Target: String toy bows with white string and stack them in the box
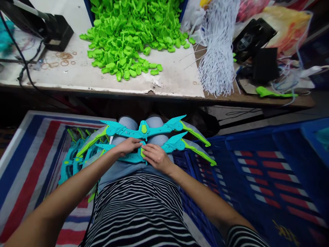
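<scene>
Two turquoise toy bows with lime-green tips lie across my lap, one behind the other. The far toy bow (156, 131) has a green piece (144, 129) set in its middle. On the near toy bow (133, 157), my left hand (128, 146) grips just left of the centre, fingertips at the middle block. My right hand (157, 157) has its fingers bent over the green centre piece (142, 152) of this same bow, partly covering it. Between my fingertips the exact contact is hard to make out.
A heap of green plastic pieces (125, 41) spills onto the table (174, 75) ahead. White cords (218, 51) hang over its edge, near a black fan (253, 36). More toy bows (69, 163) lie left on striped cloth (33, 161). Blue crates (226, 192) stand right.
</scene>
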{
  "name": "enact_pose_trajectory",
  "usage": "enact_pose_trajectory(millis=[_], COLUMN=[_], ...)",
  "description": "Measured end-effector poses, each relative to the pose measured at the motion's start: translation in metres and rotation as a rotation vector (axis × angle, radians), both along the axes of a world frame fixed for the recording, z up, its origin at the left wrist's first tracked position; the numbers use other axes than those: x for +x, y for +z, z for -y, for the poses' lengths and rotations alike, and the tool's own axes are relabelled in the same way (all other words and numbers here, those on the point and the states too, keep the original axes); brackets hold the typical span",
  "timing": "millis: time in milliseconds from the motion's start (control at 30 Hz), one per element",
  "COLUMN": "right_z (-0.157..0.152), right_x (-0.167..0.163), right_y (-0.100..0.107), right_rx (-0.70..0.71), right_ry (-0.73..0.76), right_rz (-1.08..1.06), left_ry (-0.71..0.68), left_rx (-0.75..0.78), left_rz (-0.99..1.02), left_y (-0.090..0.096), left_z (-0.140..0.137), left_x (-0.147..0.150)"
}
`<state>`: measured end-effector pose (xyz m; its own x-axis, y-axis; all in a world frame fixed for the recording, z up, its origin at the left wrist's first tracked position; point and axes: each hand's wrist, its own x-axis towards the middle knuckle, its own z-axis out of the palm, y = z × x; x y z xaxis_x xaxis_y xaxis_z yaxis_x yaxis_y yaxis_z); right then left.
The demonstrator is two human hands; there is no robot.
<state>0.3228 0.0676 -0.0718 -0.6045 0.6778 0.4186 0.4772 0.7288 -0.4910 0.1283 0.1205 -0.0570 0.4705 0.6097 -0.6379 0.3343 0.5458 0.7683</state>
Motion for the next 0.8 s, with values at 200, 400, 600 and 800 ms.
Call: enact_pose_trajectory(millis=[200,400,600,800], right_z=[0.001,0.002,-0.010,-0.028], right_x=[-0.002,-0.006,-0.014,-0.018], right_y=[-0.003,-0.005,0.008,0.018], right_rx=[-0.049,-0.392,-0.638,-0.733], right_ry=[-0.023,-0.223,-0.225,-0.183], right_rz=[0.004,0.045,0.112,0.167], left_ry=[-0.058,-0.119,-0.046,-0.020], left_rx=[0.023,0.171,0.235,0.240], left_rz=[0.035,0.043,0.007,-0.006], left_y=[0.000,0.003,-0.012,-0.015], left_z=[0.000,0.002,0.005,0.004], left_x=[-0.006,-0.006,-0.002,-0.001])
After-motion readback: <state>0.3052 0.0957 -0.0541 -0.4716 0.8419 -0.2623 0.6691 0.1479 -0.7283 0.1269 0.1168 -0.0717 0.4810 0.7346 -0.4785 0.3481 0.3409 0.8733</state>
